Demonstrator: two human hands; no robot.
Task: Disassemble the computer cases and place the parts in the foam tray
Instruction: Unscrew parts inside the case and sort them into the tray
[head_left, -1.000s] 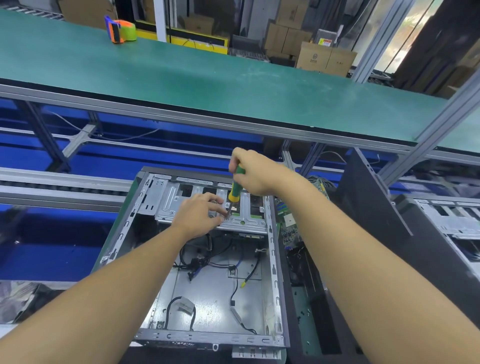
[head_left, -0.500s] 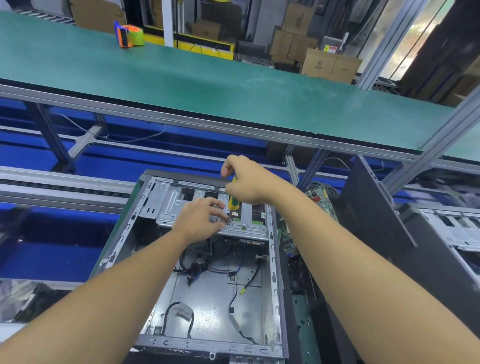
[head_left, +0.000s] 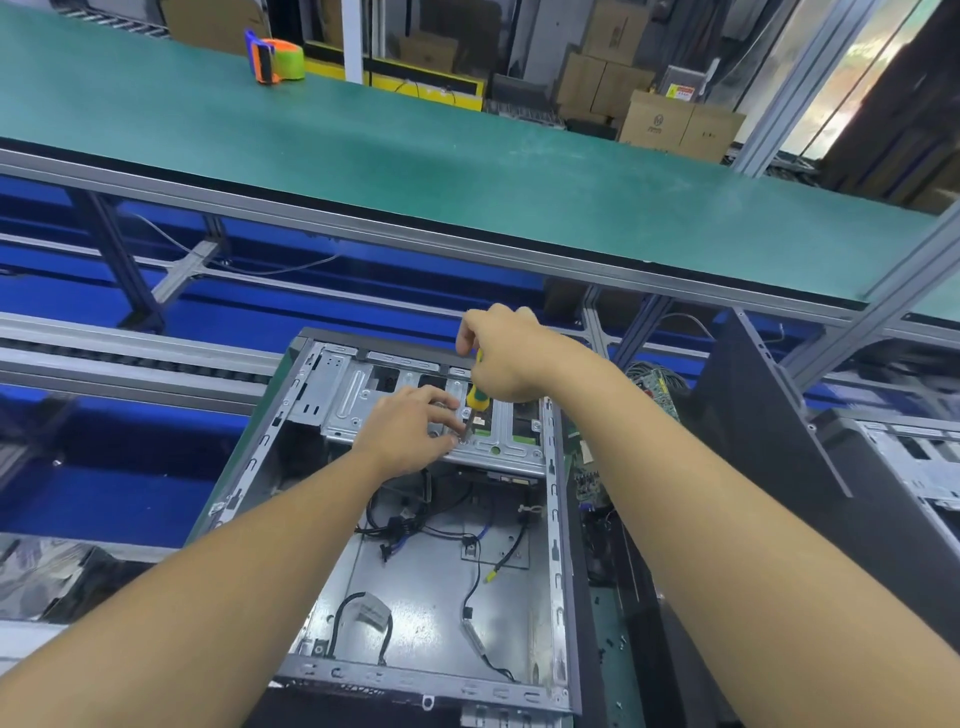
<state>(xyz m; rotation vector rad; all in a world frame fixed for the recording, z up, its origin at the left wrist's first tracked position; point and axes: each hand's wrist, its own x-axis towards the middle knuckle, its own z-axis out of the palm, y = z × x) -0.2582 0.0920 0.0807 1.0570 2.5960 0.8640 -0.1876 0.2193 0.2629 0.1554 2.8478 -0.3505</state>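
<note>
An open computer case (head_left: 557, 571) lies on its side in front of me, with loose black cables on its grey floor. A silver drive cage (head_left: 353, 395) spans its far end. My right hand (head_left: 506, 358) grips a yellow-and-green screwdriver (head_left: 475, 397) held nearly upright, its tip on the cage's near edge. My left hand (head_left: 410, 431) rests on the cage beside the tip, fingertips pinched around the blade near the screw.
A black side panel (head_left: 753, 415) leans to the right, with a second open case (head_left: 914, 457) behind it and circuit boards (head_left: 654, 384) between. A green conveyor belt (head_left: 415, 156) runs across above, carrying an orange-green tape dispenser (head_left: 272, 57). Cardboard boxes stand behind.
Both hands stay on the drive cage. My right hand has shifted slightly on the screwdriver handle, and the camera has tilted a little, moving the case lower in view.
</note>
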